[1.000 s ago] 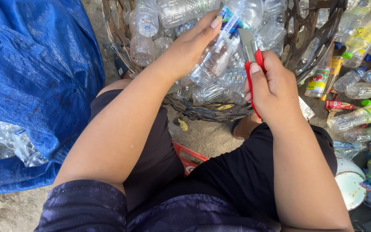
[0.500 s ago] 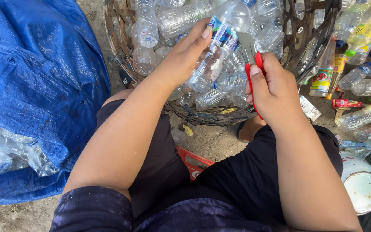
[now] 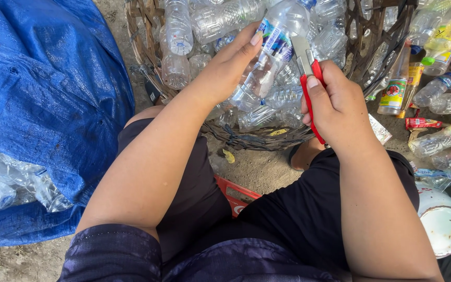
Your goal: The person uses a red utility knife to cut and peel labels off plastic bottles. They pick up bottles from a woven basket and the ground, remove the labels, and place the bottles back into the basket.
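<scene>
Outdoors on bare dirt ground, a seated person is working over a woven basket (image 3: pixel 147 47) heaped with clear empty bottles. Compared with a second ago, the left hand (image 3: pixel 225 70) has been drawing the clear plastic bottle (image 3: pixel 272 47) slightly closer to the blade, and the view has been tipping a little lower; the label band on the bottle is now lying right beside the knife tip, so the cutting work appears to be under way on the label rather than finished. That left hand is clamping around the bottle's lower body, fingers wrapped, thumb stretching up toward the label, forearm running in from 7 o'clock. The right hand (image 3: pixel 335 99), at 3 o'clock of the bottle, is closing firmly on a red utility knife (image 3: pixel 307 70), thumb pressing on the handle, blade pointing to 12 o'clock, forearm coming in from 5 o'clock. Farther out, a blue tarp (image 3: pixel 43 104) is lying at 9 o'clock, loose labelled bottles (image 3: pixel 444 99) at 3 o'clock, and a white enamel bowl (image 3: pixel 439 222) at 4 o'clock.
</scene>
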